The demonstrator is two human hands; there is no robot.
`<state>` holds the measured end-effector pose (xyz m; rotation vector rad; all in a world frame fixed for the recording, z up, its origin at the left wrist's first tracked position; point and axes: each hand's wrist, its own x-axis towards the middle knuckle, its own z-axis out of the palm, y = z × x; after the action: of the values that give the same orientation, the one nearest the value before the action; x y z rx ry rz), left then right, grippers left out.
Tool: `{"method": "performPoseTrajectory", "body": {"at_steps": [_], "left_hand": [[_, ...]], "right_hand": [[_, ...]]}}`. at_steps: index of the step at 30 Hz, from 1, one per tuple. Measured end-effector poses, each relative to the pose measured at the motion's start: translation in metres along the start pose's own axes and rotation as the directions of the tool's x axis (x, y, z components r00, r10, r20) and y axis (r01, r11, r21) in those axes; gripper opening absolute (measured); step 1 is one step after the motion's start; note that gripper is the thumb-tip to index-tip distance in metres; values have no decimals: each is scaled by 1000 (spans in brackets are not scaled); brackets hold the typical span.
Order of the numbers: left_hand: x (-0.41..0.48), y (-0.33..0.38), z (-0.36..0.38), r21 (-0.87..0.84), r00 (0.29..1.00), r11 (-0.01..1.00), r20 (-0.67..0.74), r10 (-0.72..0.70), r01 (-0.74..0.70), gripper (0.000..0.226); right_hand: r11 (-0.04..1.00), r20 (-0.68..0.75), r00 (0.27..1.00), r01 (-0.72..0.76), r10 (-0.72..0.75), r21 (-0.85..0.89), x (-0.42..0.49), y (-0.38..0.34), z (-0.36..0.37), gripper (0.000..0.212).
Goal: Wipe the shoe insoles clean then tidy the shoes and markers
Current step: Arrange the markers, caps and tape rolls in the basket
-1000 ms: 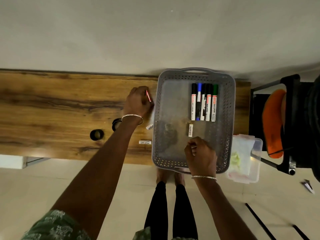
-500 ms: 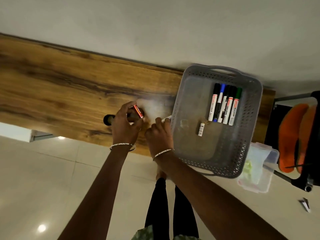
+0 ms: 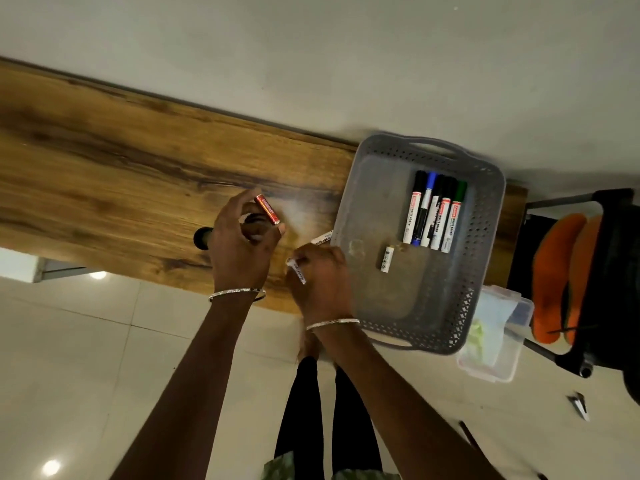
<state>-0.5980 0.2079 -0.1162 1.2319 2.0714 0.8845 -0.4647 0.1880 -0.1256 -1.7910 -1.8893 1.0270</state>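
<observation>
My left hand (image 3: pixel 239 247) hovers over the wooden table (image 3: pixel 104 174) and pinches a small red cylinder (image 3: pixel 267 209) between thumb and fingers, with a dark ring-shaped thing partly hidden under the palm. My right hand (image 3: pixel 320 282) holds a small white cylinder (image 3: pixel 296 270) at the table's near edge; another white cylinder (image 3: pixel 322 237) lies just beyond it. A grey perforated basket (image 3: pixel 367 188) stands on the table's right end with several whiteboard markers (image 3: pixel 433 213) side by side and one white cylinder (image 3: pixel 387 258) inside. Orange insoles (image 3: pixel 561 278) stand upright at far right.
A black ring-shaped cap (image 3: pixel 202 238) lies on the table left of my left hand. A clear plastic tub (image 3: pixel 495 327) with wipes sits below the basket's right corner. A black rack (image 3: pixel 616 271) holds the insoles. Tiled floor and my legs are below.
My right hand left the basket, crossed to the table's near edge and took hold of a white cylinder. My left hand came nearer with the red cylinder. The view shifted left.
</observation>
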Motion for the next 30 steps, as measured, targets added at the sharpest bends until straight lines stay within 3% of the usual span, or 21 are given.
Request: {"method": "performPoseTrajectory", "body": {"at_steps": [2,4,7,9,12,14,17,22,27,30], "left_hand": [[0,10,4,19,999,999,25,41,-42,64],[-3,22,14,6,992,997,98,80,-81,62],[-11,39,36,11,944,976,257,209,-219,59],[-20,47,54,33,890,950,360,279,-311,56],[-36,58,84,89,823,927,496,277,-365,63],[-43,60,103,125,780,918,578,240,-376,66],[-45,52,125,196,755,912,635,162,-360,65],[-47,43,146,273,776,905,624,92,-327,62],[-49,38,152,286,769,895,633,92,-342,64],[-48,34,154,277,770,906,633,79,-321,65]], "right_hand": [[946,-93,979,-149,182,288,-9,12,-30,18],[861,-139,919,-282,369,424,-21,39,-54,24],[628,-110,742,-467,661,623,-32,88,-73,20],[414,-26,629,-478,777,775,-37,108,-83,17],[108,128,568,-362,813,926,-41,120,-92,15],[11,172,523,-327,835,945,-42,124,-91,15],[62,142,476,-387,868,920,-37,127,-83,16],[82,105,385,-440,917,894,-21,133,-68,20],[219,10,389,-540,921,813,-21,132,-61,16],[298,-25,426,-588,904,752,-20,135,-58,20]]}}
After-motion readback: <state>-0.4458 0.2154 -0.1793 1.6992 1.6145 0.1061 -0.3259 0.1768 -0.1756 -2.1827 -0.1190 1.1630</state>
